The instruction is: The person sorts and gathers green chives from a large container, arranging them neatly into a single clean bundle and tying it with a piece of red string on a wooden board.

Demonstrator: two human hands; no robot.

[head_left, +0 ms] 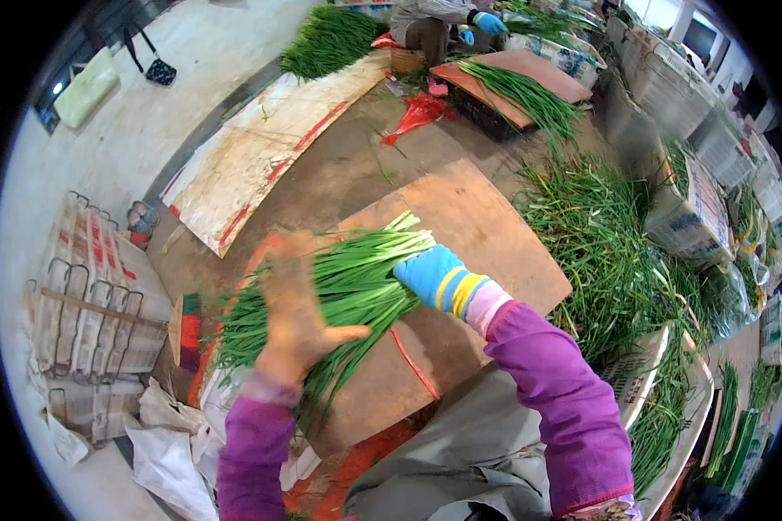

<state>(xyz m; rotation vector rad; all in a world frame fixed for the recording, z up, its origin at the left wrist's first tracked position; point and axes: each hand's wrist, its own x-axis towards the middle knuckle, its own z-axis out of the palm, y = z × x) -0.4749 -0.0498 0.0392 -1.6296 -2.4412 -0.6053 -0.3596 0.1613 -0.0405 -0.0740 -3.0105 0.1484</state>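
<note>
Probably to keep it together, the gloved right hand [436, 276] grips the green bundle [352, 276] near its pale ends; the blurred left hand [294, 319] is splayed over the leaves, a board [487, 230] beneath both for support.

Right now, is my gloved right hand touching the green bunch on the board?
Touching. The head view shows the gloved right hand closed against the green bunch, its fingers on the stalks near their pale ends.

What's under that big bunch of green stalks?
A brown board shows around the green bunch; a red strip lies on the board. Whatever's directly underneath is covered.
</note>
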